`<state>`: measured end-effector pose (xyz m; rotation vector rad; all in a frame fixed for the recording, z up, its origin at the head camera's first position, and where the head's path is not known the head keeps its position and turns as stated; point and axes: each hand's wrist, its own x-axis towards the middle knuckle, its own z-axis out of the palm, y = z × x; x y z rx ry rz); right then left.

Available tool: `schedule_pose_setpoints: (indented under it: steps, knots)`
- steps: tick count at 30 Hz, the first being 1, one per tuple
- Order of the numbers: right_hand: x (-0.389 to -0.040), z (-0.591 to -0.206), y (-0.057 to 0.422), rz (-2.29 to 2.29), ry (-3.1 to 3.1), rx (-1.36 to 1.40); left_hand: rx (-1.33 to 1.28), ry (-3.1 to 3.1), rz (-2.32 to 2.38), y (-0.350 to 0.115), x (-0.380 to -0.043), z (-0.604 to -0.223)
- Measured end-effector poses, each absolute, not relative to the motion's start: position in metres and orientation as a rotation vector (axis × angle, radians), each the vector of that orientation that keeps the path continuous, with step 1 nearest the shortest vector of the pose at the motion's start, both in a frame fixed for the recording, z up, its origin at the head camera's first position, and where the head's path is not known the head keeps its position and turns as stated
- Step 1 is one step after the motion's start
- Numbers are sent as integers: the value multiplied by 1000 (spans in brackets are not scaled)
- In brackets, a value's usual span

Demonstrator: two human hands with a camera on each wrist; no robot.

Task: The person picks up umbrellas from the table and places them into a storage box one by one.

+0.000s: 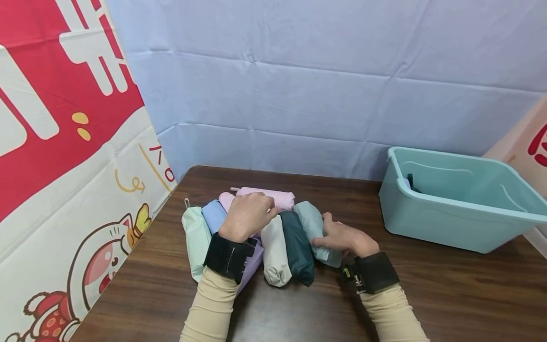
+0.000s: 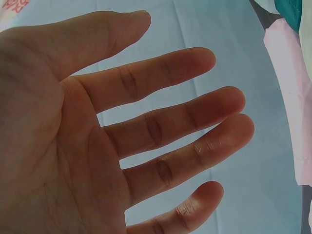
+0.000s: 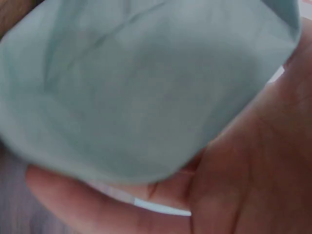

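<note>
My right hand (image 1: 344, 236) grips a pale teal folded umbrella (image 1: 309, 217) at the right end of a group of folded umbrellas. Its cloth cover fills much of the right wrist view, with thumb and fingers around its sides. Over the middle of the group is my left hand (image 1: 249, 212), its fingers spread and nothing in the palm, as the left wrist view shows. Under and around it lie a purple umbrella (image 1: 253, 260), a blue one (image 1: 213, 214), a pink one (image 1: 273, 195) and a white one (image 1: 275, 251). A dark green umbrella (image 1: 297, 249) lies beside the teal one.
A mint green umbrella (image 1: 195, 242) with a wrist loop lies at the group's left end. At the right of the brown wooden table (image 1: 171, 304) stands a light teal plastic bin (image 1: 448, 221), a dark thing inside it. Printed and plain cloths hang around the table.
</note>
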<state>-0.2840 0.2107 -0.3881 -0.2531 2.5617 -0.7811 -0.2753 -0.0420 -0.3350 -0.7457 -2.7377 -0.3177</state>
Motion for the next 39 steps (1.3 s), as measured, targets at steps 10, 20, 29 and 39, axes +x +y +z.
schedule_pose_setpoints:
  steps: [10, 20, 29, 39]
  knots:
    - [-284, -380, 218, -770, 2614, -338, -750, -2741, -331, -45, -275, -333]
    - [-282, -370, 225, -779, 2710, -362, -750, -2738, -325, -45, -275, -333]
    - [-284, -367, 226, -783, 2767, -368, -738, -2753, -323, -43, -276, -333]
    - [-283, -361, 234, -824, 2786, -437, -727, -2764, -328, -41, -278, -332]
